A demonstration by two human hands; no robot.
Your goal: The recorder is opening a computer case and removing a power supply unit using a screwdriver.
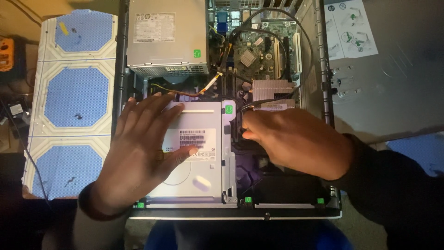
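The open computer case (319,69) lies flat. In its near left part sits the silver drive (203,180), a flat box whose long axis runs from the case front toward the power supply (166,37). A white rectangular label (199,139) with dark bars lies across the drive's middle; small green square tabs (228,109) mark its far right corner and the case's front edge. The left hand (138,157) rests flat and spread on the drive, gripping nothing. The right hand (296,141) reaches in just right of the drive, fingers curled; what they hold cannot be told.
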